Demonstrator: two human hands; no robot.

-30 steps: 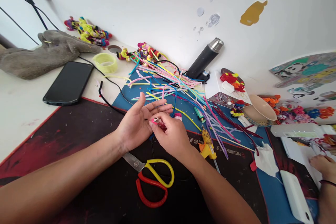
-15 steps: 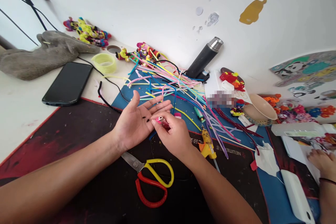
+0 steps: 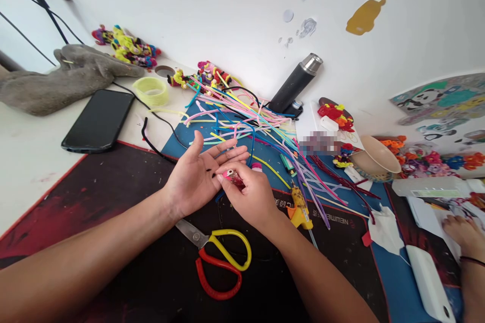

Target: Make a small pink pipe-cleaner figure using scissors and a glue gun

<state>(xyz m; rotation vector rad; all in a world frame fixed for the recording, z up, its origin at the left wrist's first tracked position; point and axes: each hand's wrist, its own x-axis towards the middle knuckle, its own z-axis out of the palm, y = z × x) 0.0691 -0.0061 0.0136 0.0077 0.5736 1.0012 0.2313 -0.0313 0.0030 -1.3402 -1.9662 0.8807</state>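
Your left hand (image 3: 195, 174) is lying open, palm up, with tiny black bits (image 3: 210, 172) on it. Your right hand (image 3: 252, 192) is pinching a small pink thing (image 3: 229, 174) just over that palm.

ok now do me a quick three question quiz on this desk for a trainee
1. True or false: the left hand is open with small dark bits on it, while the right hand pinches a small pink and white piece.
2. Which lies on the dark mat? A) the phone B) the flask C) the scissors
3. Fill in: the glue gun has a mostly ____ body.

Key: 1 true; 2 C; 3 yellow
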